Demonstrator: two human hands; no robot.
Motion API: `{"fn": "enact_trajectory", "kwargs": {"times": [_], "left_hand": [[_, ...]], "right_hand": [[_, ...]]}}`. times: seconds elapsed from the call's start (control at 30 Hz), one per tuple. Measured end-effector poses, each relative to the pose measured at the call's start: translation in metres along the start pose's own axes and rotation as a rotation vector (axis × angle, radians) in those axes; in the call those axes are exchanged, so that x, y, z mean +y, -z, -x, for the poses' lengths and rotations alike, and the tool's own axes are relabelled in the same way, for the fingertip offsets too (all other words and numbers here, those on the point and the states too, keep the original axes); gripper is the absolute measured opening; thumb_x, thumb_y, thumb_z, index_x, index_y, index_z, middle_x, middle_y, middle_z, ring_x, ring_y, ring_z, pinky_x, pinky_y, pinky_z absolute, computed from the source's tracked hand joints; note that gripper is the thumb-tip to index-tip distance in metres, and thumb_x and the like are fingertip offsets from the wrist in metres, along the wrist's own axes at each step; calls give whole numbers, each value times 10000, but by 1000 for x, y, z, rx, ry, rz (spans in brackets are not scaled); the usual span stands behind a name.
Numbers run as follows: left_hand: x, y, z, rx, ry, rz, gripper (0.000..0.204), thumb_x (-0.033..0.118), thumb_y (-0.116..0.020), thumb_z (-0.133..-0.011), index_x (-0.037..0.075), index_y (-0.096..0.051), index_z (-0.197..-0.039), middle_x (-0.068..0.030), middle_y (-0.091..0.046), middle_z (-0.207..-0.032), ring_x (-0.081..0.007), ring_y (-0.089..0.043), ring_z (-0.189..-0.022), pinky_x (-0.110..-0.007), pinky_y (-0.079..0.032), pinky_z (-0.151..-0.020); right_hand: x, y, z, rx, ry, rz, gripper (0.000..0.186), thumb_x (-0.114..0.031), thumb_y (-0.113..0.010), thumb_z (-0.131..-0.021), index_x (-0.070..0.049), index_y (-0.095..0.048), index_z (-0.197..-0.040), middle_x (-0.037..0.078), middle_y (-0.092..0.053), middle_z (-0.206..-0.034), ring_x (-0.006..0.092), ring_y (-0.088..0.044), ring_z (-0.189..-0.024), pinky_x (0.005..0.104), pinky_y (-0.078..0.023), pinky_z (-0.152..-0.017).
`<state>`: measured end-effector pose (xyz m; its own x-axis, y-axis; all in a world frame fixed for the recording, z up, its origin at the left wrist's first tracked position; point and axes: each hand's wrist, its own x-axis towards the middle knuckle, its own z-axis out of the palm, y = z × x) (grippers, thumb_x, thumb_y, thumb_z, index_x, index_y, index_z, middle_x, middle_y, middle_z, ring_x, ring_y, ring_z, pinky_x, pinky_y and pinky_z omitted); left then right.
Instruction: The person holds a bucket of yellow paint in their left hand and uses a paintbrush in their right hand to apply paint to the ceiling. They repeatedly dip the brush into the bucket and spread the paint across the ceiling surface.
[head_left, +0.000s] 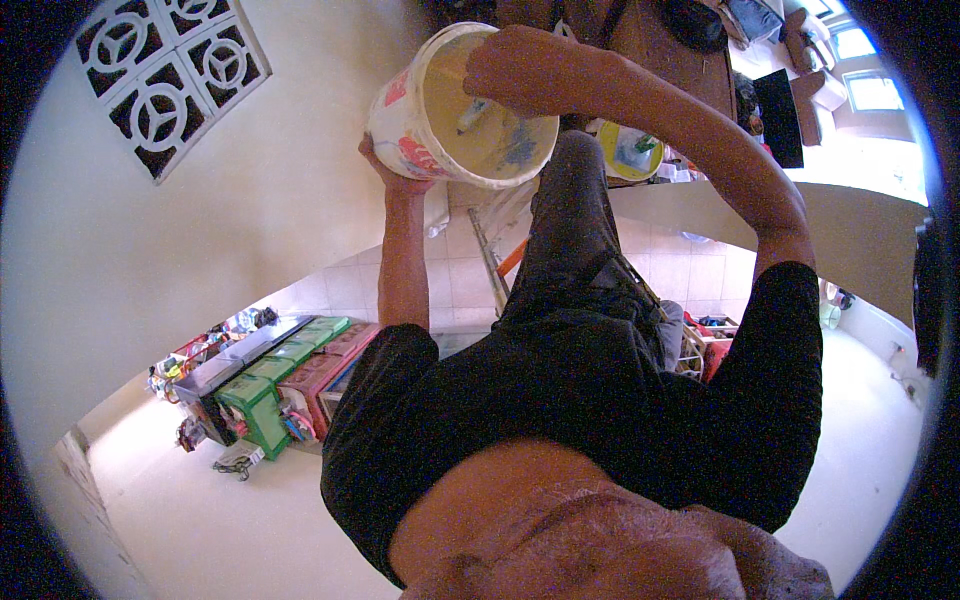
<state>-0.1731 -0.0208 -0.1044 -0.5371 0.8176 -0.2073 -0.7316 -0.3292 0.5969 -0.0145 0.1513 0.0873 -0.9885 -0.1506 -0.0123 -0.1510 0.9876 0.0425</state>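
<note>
My left hand (pixel 400 176) supports the bucket (pixel 408 118) from outside, finger spread not discernible; my right fist (pixel 508 72) encloses a pale tool (pixel 472 116) projecting below.

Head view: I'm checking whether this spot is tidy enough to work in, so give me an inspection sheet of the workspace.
Surface: brown surface beyond the bucket; tiled floor lower down.
Things in use: white bucket, tilted, its inside smeared yellowish with a grey-blue patch; pale tool in its mouth, kind unclear; yellow-green tub right of the knee.
Clutter: green box-like unit and dark red unit at lower left, loose items around them.
Left grip: supports the bucket from its left underside, fingers mostly hidden.
Right grip: at the bucket's mouth, apparently closed on the tool.
Cables: nothing seen clearly.
Surroundings: pale wall with openwork vent blocks; bright windows at upper right.
</note>
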Motion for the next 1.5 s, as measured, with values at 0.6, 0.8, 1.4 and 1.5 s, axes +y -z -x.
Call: {"fn": "enact_trajectory", "kwargs": {"times": [0.6,0.8,1.4,1.5], "left_hand": [[-11,16,1,-19,63,79,850,756,-418,-731,228,-404,-1397,-78,-459,-1391,-354,-461,-1227,-572,-391,-995],[-14,26,-5,-12,79,70,856,757,-376,-748,212,-382,-1408,-92,-403,-1436,-341,-416,-1276,-576,-381,-1006],[-32,68,-25,-337,34,259,837,757,-325,-800,193,-318,-1419,-72,-364,-1462,-296,-354,-1319,-558,-308,-1063],[-26,44,-15,-80,-23,-15,845,739,-353,-795,188,-325,-1435,-77,-384,-1456,-309,-374,-1311,-551,-332,-1054]], "right_hand": [[20,-32,48,429,-224,-571,236,-164,-610,-840,-44,-688,-1027,165,-693,-873,334,-673,-793,419,-538,-747],[17,-39,55,648,-135,-244,279,-146,-657,-820,-62,-656,-1086,141,-688,-1000,320,-674,-884,395,-549,-793],[17,-52,69,641,-389,-733,256,-137,-686,-829,-25,-668,-1058,111,-701,-888,233,-672,-791,345,-537,-699],[25,-59,72,796,-354,-508,272,-131,-685,-817,-45,-664,-1074,144,-696,-936,295,-686,-872,370,-550,-752]]}}
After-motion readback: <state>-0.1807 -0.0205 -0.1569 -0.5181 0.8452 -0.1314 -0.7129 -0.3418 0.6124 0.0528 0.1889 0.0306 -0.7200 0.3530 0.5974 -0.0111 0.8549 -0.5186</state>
